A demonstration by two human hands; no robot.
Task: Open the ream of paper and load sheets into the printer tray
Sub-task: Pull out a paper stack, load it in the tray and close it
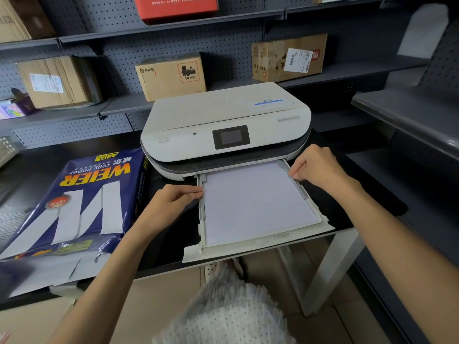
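A white printer (223, 125) stands on a black table, with its paper tray (248, 249) pulled out toward me. A stack of white sheets (255, 202) lies flat in the tray. My left hand (171, 199) pinches the left side guide of the tray at the paper's edge. On the opposite side, my right hand (315, 167) pinches the right side guide. The blue ream of copy paper (74, 207) lies to the left of the printer, its wrapper torn open at the near end, where white paper shows.
The black table (171, 244) ends just under the tray's front lip. Grey pegboard shelves behind hold cardboard boxes (171, 75) and a red box (176, 7). A grey shelf unit (409, 115) juts out on the right. A white table leg (330, 269) stands below.
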